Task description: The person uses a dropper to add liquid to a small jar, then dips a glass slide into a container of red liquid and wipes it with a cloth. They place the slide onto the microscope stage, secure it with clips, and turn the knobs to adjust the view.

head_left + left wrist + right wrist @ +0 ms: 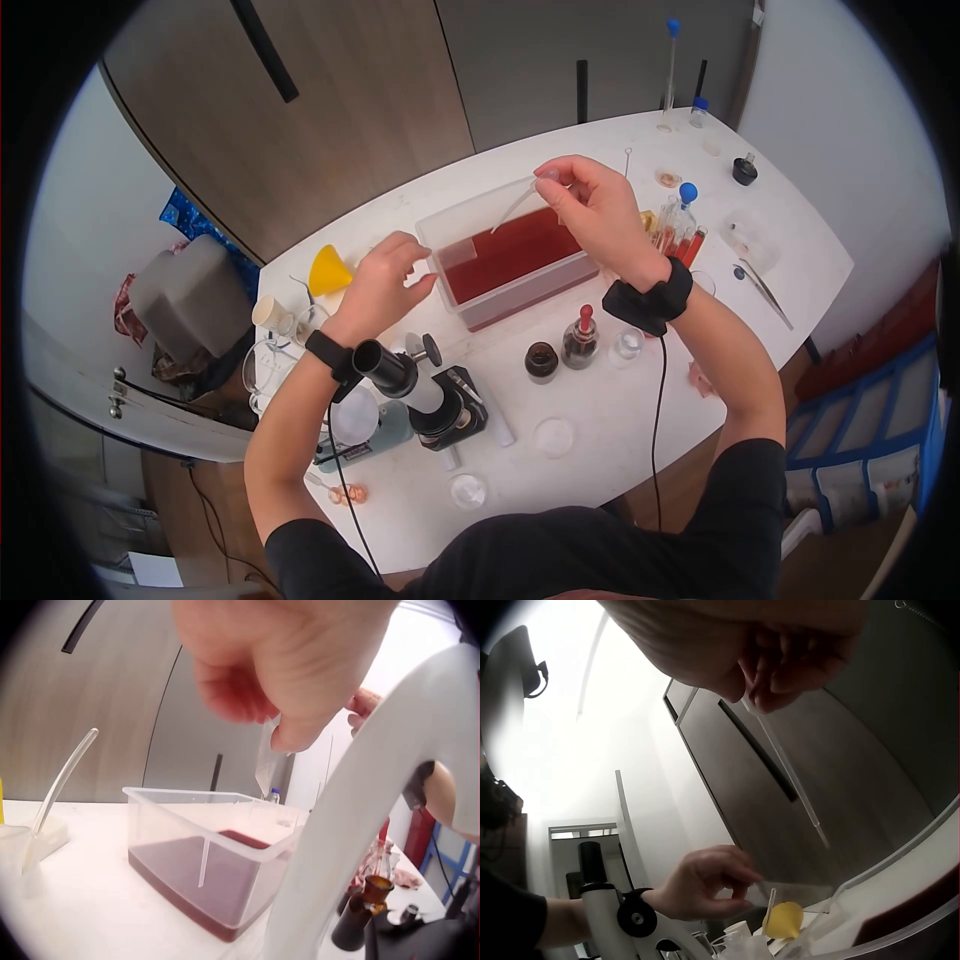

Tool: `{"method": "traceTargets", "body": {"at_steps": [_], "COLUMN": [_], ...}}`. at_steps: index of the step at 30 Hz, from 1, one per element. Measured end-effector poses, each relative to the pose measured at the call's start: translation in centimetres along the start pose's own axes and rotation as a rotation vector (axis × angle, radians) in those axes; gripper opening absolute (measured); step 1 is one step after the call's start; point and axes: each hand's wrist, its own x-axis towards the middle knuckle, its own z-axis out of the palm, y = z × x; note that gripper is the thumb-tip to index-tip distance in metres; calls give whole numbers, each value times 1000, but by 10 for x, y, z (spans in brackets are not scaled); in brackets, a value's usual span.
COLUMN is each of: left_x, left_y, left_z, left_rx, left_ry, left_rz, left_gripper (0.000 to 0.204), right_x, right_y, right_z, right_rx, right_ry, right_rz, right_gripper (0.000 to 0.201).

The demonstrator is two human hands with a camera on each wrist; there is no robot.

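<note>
My left hand (385,278) pinches a clear flat piece (457,254) at the left rim of the plastic tub (535,291), which holds dark red liquid (515,258). In the left wrist view this clear piece (265,759) hangs below the left fingertips, above the tub (187,862). Over the tub's far right side, my right hand (597,207) pinches a thin clear pipette (512,212), its narrow end slanting down to the left. The right wrist view shows the pipette (789,765) below the right hand (757,649), its bulb hidden by the fingers.
A black and white microscope (425,392) stands before my left forearm. Near the tub's front are a brown bottle (541,362) and a red-topped dropper bottle (580,345). A yellow funnel (328,271) lies left; tubes (690,245) stand right, with tweezers (768,298) beyond.
</note>
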Motion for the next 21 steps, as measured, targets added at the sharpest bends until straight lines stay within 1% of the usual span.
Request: {"method": "traceTargets", "body": {"at_steps": [1,2,5,6,9,10,13,14,17,18,20,21], "left_x": [1,-1,-7,-6,-3,-3,2,-2,-6,-1,4,3], "left_y": [1,-1,-6,-7,-7,-7,-3,-6,-6,-6,-6,-5], "left_z": [-1,0,6,0,-8,-8,-17,-13,-9,-18,-23,-22], "left_rx": [-10,-17,8,-24,31,23,36,27,8,14,38,48], "left_ry": [28,-3,-82,-2,-18,-16,75,-42,-114,-21,-6,7], "left_rz": [-43,-42,106,34,8,72,7,46,73,-15,-3,-5], "left_gripper": [21,22,24,23,23,23,24,22,21,21,21,21], "right_x": [0,-2,-3,-3,-6,-7,-6,-6,-8,-8,-6,-5], "right_y": [-3,-4,-1,-2,-4,-3,0,1,6,5,-2,-1], "right_z": [-1,-2,-2,-2,-4,-4,-3,-4,-5,-6,-8,-10], "right_rx": [-4,-10,4,-5,-49,-72,-104,-112,-217,-156,-37,-96], "right_ry": [7,14,-8,-9,-13,-21,3,14,-121,-64,45,-32], "right_rz": [-18,-34,2,-16,-44,-47,-91,-114,-117,-96,-50,-21], "right_gripper": [21,21,21,20,20,20,19,18,18,19,19,20]}}
